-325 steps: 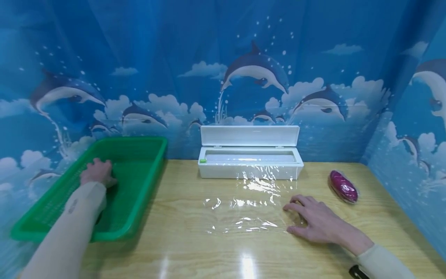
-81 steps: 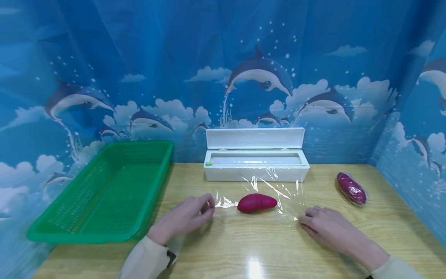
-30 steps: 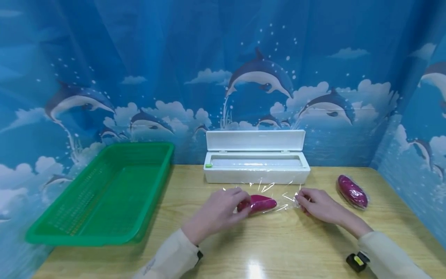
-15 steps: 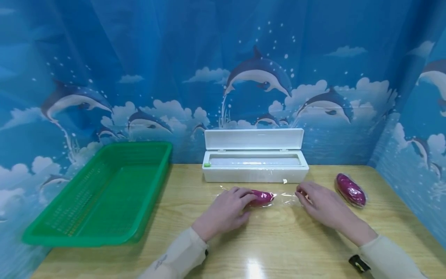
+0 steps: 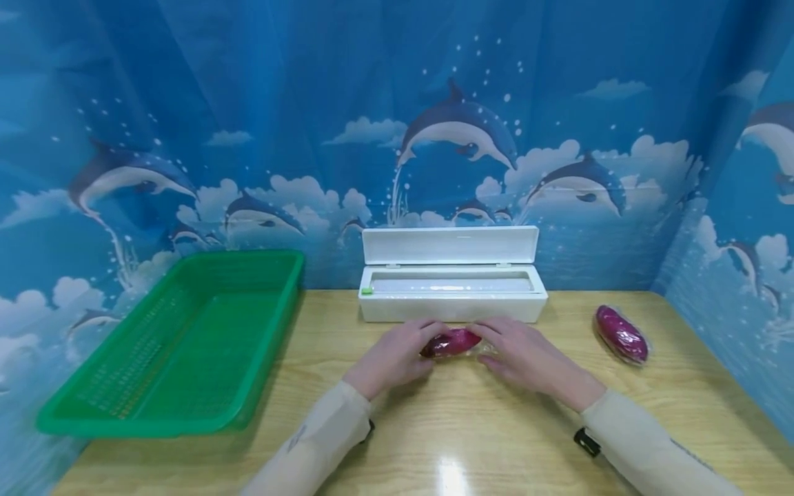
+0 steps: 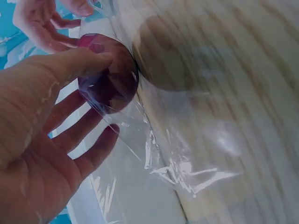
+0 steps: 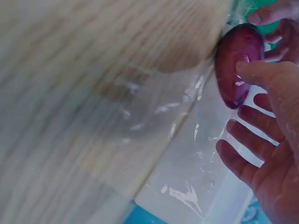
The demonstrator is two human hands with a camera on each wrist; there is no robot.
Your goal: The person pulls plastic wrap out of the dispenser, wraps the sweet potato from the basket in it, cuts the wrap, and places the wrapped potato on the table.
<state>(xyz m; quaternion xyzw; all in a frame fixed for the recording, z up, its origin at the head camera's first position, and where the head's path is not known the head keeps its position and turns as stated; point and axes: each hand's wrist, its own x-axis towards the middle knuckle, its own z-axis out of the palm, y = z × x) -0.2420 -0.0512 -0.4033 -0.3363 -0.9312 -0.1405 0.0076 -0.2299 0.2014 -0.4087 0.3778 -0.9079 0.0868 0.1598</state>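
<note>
A purple-red sweet potato (image 5: 457, 342) lies in clear cling film (image 5: 484, 348) between my two hands, just in front of the white dispenser box (image 5: 453, 307). My left hand (image 5: 393, 358) grips its left end, the thumb across the near side and fingers behind. At the other end, my right hand (image 5: 527, 358) holds it between thumb and fingers. Both wrist views show the sweet potato (image 6: 122, 88) (image 7: 231, 53) with loose film (image 6: 182, 172) (image 7: 184, 193) trailing from it. Fingers partly cover its ends in the head view.
A film-wrapped sweet potato (image 5: 622, 335) rests on the table (image 5: 496, 441) at the right. To the left stands a green basket (image 5: 217, 351). The dispenser's lid (image 5: 449, 246) is raised, with a film roll (image 5: 453, 284) inside. A dolphin-print curtain (image 5: 310, 103) hangs behind.
The left hand took an unwrapped sweet potato from the basket side onto the spread film. Film now covers it. The right hand has moved left from the film's edge onto the sweet potato's right end.
</note>
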